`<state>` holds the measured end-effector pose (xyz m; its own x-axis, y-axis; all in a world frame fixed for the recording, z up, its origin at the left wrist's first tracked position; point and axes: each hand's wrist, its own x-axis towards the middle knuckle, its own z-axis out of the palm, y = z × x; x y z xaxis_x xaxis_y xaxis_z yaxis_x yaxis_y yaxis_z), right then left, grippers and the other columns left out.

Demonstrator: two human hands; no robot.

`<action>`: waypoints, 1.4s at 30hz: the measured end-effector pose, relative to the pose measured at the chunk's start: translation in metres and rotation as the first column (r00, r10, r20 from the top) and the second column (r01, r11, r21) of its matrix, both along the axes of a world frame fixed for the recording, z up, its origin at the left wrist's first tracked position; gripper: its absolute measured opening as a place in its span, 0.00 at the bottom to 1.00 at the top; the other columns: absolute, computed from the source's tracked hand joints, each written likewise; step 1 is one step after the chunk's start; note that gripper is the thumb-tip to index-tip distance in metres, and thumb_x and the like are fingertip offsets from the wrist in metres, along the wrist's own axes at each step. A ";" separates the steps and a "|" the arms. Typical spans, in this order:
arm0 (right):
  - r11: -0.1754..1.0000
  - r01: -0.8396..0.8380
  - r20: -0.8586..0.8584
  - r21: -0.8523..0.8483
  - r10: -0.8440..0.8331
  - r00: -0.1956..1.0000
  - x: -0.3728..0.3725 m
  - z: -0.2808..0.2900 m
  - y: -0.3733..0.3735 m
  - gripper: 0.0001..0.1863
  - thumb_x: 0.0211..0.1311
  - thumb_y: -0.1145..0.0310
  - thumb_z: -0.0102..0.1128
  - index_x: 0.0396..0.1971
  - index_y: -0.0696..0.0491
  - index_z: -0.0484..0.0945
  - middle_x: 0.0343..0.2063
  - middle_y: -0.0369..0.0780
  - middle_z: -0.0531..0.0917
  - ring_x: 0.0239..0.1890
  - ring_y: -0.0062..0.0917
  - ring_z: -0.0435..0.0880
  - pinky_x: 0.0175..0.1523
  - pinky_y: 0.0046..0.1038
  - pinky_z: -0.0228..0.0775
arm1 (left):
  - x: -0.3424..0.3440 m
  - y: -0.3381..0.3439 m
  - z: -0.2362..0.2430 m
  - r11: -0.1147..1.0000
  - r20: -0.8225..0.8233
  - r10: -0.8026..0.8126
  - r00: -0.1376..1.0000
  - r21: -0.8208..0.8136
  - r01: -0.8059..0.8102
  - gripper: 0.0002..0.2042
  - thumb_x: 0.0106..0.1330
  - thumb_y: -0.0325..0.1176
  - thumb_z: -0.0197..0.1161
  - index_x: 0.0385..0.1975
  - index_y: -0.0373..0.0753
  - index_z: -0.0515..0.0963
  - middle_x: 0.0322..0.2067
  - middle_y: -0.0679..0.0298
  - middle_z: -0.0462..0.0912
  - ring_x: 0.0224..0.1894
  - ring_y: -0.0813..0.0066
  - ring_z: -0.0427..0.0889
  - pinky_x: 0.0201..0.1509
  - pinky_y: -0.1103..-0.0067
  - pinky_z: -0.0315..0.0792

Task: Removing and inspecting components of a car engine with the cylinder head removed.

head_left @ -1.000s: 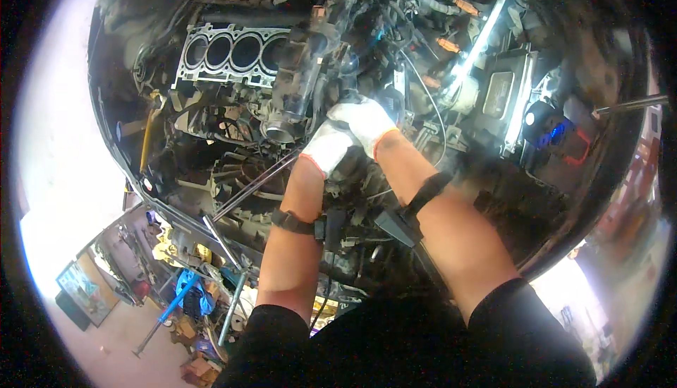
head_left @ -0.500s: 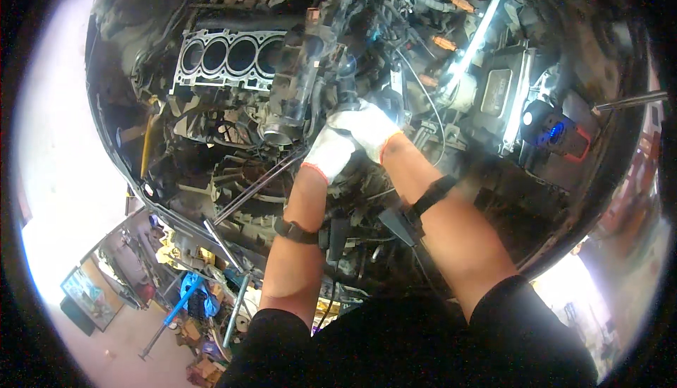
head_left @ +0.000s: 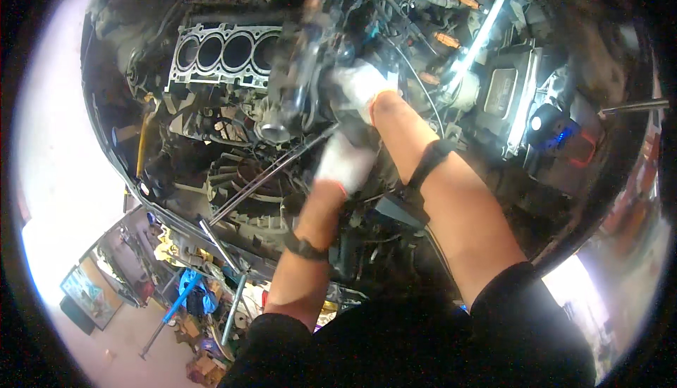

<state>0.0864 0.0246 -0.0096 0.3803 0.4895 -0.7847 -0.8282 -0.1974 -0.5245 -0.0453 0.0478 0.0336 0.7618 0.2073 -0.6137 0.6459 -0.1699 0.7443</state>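
Note:
My right hand (head_left: 363, 85) in a white glove reaches into the middle of the car's engine bay, beside a dark, blurred tube-like assembly (head_left: 300, 92). Lower and further left, my left hand (head_left: 342, 161), also gloved and smeared by motion, is near long metal rods (head_left: 268, 178). Neither hand's fingers show clearly, so I cannot make out what they hold. At upper left lies the exposed engine block (head_left: 194, 77) with several open bores. A thin pale cable (head_left: 427, 95) runs down to the right of my right hand.
A bright light bar (head_left: 479, 35), orange-tipped parts (head_left: 448, 39), a flat metal box (head_left: 504, 99) and a device with blue lights (head_left: 557, 130) are at the right. The bay's rim (head_left: 116, 159) curves down the left. Below it lie a blue bag (head_left: 197, 293) and assorted clutter.
My hands, earlier together, have separated. The right has risen up and slightly left; the left has dropped down and to the right. The dark middle assembly looks blurred by movement.

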 end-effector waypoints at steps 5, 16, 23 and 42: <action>0.999 0.038 0.068 0.032 -0.040 0.997 -0.002 0.019 0.010 0.08 0.66 0.71 0.62 0.43 0.54 0.83 0.29 0.39 0.83 0.28 0.28 0.82 0.31 0.34 0.78 | -0.021 -0.009 0.005 0.955 -0.121 0.297 0.947 0.023 -0.296 0.31 0.58 0.35 0.73 0.59 0.28 0.71 0.54 0.46 0.84 0.57 0.54 0.84 0.63 0.67 0.75; 0.937 0.090 -0.086 0.338 -0.064 0.994 0.006 0.128 0.022 0.16 0.74 0.61 0.59 0.48 0.60 0.80 0.30 0.41 0.85 0.27 0.29 0.86 0.35 0.35 0.83 | -0.065 0.062 0.020 0.712 0.263 0.667 0.698 0.052 -0.700 0.38 0.64 0.21 0.69 0.72 0.37 0.56 0.64 0.54 0.70 0.55 0.71 0.77 0.50 0.77 0.79; 0.947 0.033 -0.137 0.320 0.011 0.991 -0.014 0.094 0.030 0.15 0.69 0.60 0.61 0.39 0.58 0.82 0.32 0.40 0.85 0.28 0.24 0.83 0.33 0.30 0.80 | -0.041 0.114 0.046 0.698 0.408 0.356 0.841 0.483 -0.529 0.45 0.61 0.31 0.72 0.77 0.34 0.54 0.70 0.49 0.67 0.64 0.63 0.75 0.63 0.73 0.74; 0.966 -0.252 0.230 0.059 0.233 0.945 -0.031 -0.031 -0.002 0.38 0.73 0.51 0.59 0.68 0.67 0.65 0.59 0.55 0.81 0.59 0.42 0.82 0.67 0.35 0.69 | -0.005 0.124 0.006 0.828 0.365 0.527 0.767 -0.017 -0.561 0.42 0.59 0.23 0.74 0.73 0.37 0.59 0.58 0.59 0.78 0.50 0.70 0.83 0.56 0.74 0.78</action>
